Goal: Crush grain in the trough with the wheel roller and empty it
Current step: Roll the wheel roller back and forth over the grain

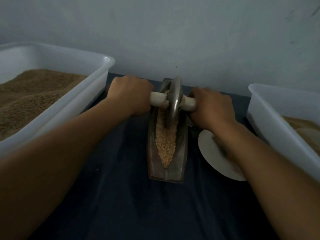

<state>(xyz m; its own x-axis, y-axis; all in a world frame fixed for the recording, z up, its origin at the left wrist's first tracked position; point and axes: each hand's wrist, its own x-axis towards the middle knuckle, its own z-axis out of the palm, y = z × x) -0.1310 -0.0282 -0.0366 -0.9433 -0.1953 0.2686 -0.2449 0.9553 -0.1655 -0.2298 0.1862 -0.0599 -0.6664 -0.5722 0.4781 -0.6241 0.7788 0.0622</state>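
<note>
In the middle of the dark cloth [121,196], the wheel roller [174,99] stands in the far half of the trough [167,139], on the grain [165,144]. The left hand [131,94] and right hand [210,108] each grip a handle end. A white tub [52,108] sits close on the left, another tub [284,135] and a white plate [209,153] on the right.

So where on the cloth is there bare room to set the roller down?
Bare cloth lies near the person, between the left bin and the trough. Right of the trough it is crowded: a white plate fills the gap to the right bin.
</note>
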